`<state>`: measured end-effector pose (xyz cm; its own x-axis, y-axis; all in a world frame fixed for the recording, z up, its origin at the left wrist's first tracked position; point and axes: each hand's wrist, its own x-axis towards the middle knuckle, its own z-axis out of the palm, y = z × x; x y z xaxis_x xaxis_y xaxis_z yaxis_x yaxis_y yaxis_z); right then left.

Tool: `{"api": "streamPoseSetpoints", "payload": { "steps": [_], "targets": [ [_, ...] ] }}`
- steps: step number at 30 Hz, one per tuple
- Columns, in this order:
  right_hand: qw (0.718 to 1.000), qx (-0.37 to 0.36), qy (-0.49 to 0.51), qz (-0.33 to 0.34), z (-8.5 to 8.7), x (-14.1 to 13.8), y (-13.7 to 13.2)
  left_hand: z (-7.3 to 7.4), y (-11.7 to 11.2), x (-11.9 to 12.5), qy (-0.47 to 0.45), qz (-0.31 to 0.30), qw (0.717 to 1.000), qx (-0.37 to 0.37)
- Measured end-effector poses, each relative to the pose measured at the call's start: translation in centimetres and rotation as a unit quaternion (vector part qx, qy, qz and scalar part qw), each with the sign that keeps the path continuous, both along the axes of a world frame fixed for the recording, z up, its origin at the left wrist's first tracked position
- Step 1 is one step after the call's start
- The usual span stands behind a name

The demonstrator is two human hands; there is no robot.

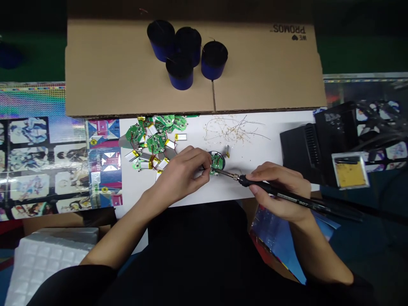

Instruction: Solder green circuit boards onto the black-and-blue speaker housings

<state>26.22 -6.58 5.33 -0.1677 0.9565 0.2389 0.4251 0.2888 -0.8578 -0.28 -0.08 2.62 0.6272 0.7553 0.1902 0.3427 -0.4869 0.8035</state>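
Note:
My right hand [282,189] is closed around the black handle of a soldering iron [259,183]. The iron's metal tip reaches a green circuit board [218,160] set in a round dark housing [223,165]. At the left edge of that board, my left hand [188,170] is pinched shut, and whatever lies between its fingertips is too small or hidden to make out. A small silver battery [227,150] sits just beyond the board. Left of my left hand lies a heap of green circuit boards [156,143] with wired batteries [181,137].
A cardboard box [261,76] spans the back, with several blue-and-black cylinders [214,61] on top. Loose wire scraps [236,129] are scattered on the white sheet [255,148]. On the right stand a black device [299,142] and a clear case with a yellow pad [350,172].

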Motion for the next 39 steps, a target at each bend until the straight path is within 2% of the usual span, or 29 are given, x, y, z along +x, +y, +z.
{"api": "streamPoseSetpoints", "payload": {
  "steps": [12, 15, 18, 22, 26, 31, 35, 39],
  "targets": [
    [1.0, 0.002, 0.003, 0.012, 0.2, 0.0, 0.3, 0.7, 0.5, -0.2, 0.018, -0.017, 0.999, -0.029],
    [0.999, 0.024, 0.034, -0.024, 0.0, 0.5, -0.2, 0.6, 0.5, -0.2, 0.017, -0.017, 0.999, -0.028],
    [0.993, 0.04, 0.051, -0.102, -0.2, 0.9, -0.8, 0.5, 0.5, -0.2, 0.017, -0.018, 0.999, -0.028],
    [0.972, 0.014, 0.123, -0.201, -0.5, -0.2, -1.5, 0.5, 0.4, -0.2, 0.018, -0.018, 0.999, -0.03],
    [0.963, -0.037, 0.202, -0.176, -1.6, -2.7, -2.1, 0.5, 0.4, -0.2, 0.019, -0.019, 0.999, -0.023],
    [0.987, -0.018, 0.107, -0.12, -3.2, -5.3, -2.2, 0.4, 0.4, -0.3, 0.019, -0.02, 1.0, -0.013],
    [0.993, 0.042, 0.01, -0.112, -3.2, -6.5, -0.9, 0.3, 0.3, -0.4, 0.015, -0.023, 1.0, 0.012],
    [0.992, 0.078, -0.038, -0.087, -3.2, -7.3, 0.2, 0.2, 0.2, -0.4, 0.019, -0.019, 0.999, 0.042]
  ]
}}
